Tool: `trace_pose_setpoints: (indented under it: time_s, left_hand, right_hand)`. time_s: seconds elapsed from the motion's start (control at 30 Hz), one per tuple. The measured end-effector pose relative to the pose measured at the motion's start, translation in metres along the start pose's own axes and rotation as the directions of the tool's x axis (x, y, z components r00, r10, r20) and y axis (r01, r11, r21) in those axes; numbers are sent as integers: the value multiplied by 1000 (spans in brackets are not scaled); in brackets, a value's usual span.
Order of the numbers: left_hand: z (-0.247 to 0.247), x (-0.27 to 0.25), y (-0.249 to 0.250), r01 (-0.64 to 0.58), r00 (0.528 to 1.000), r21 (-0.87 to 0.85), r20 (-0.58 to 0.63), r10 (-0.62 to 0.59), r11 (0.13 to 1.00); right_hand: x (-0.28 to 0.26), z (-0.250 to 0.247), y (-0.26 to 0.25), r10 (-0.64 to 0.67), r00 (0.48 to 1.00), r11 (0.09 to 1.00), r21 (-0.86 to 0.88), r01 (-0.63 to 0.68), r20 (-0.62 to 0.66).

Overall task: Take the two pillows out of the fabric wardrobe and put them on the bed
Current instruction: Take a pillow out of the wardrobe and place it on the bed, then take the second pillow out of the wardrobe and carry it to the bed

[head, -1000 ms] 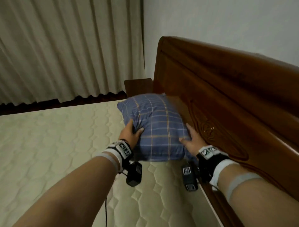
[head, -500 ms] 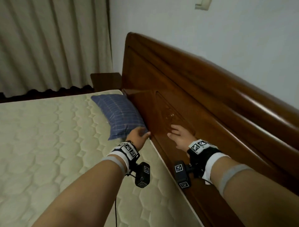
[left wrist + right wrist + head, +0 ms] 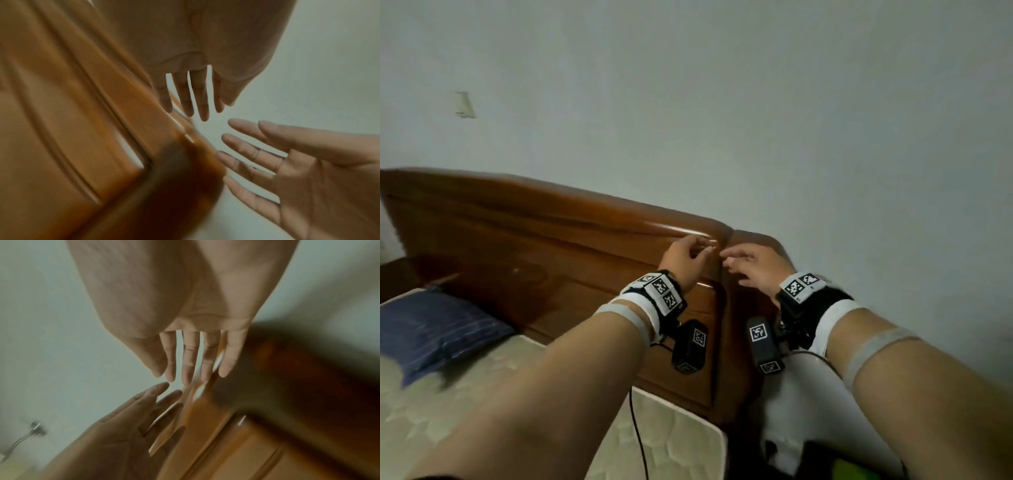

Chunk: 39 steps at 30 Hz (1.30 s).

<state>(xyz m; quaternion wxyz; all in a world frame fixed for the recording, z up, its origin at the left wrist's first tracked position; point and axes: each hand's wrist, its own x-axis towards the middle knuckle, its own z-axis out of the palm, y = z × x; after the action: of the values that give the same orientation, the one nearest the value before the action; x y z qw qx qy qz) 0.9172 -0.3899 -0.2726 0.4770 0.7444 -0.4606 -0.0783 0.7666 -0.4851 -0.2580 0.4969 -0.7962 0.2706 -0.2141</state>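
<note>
A blue plaid pillow (image 3: 431, 329) lies on the cream quilted mattress (image 3: 465, 394) at the far left, against the wooden headboard (image 3: 534, 246). My left hand (image 3: 685, 260) and right hand (image 3: 750, 269) hover empty in front of the headboard's right end, close together, well to the right of the pillow. In the wrist views both hands show straight, spread fingers (image 3: 197, 97) (image 3: 191, 360) and hold nothing. No wardrobe and no second pillow are in view.
A pale wall (image 3: 756, 102) fills the upper view, with a switch plate (image 3: 464, 104) at the left. The mattress corner (image 3: 709, 435) ends at the lower middle. White fabric (image 3: 801, 404) and dark and green shapes sit beside the bed at the lower right.
Both hands have let go of the pillow, which now lies on the mattress by the headboard. The view has swung right, and the empty hands have lifted away toward the headboard's right end.
</note>
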Motion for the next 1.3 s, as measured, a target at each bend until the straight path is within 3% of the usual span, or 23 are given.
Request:
trace_pose_setpoints:
  time_s: [0.23, 0.47, 0.57, 0.7, 0.9, 1.0, 1.13, 1.3]
  left_hand:
    - [187, -48, 147, -86, 933, -108, 341, 118, 990]
    - [334, -95, 225, -101, 782, -187, 592, 194, 977]
    - [398, -108, 244, -134, 741, -209, 628, 238, 969]
    - [471, -140, 271, -191, 631, -241, 712, 307, 952]
    - [559, -213, 356, -214, 414, -390, 794, 445, 895]
    - [592, -273, 410, -162, 273, -524, 790, 549, 836]
    - [588, -376, 486, -69, 8, -670, 741, 672, 740]
    - [542, -504, 552, -1, -280, -782, 598, 751, 623]
  right_hand:
    - [-144, -180, 74, 232, 924, 973, 89, -215, -305]
    - [-240, -276, 157, 332, 797, 943, 160, -291, -504]
    - [-283, -305, 200, 366, 686, 929, 208, -305, -628]
    - [-344, -342, 240, 401, 550, 905, 224, -361, -733]
    - [-455, -385, 238, 452, 297, 831, 277, -482, -841]
    - [-527, -396, 215, 449, 82, 794, 355, -494, -890]
    - [-623, -388, 173, 454, -189, 756, 489, -436, -871]
    - [-746, -336, 115, 358, -441, 734, 540, -412, -823]
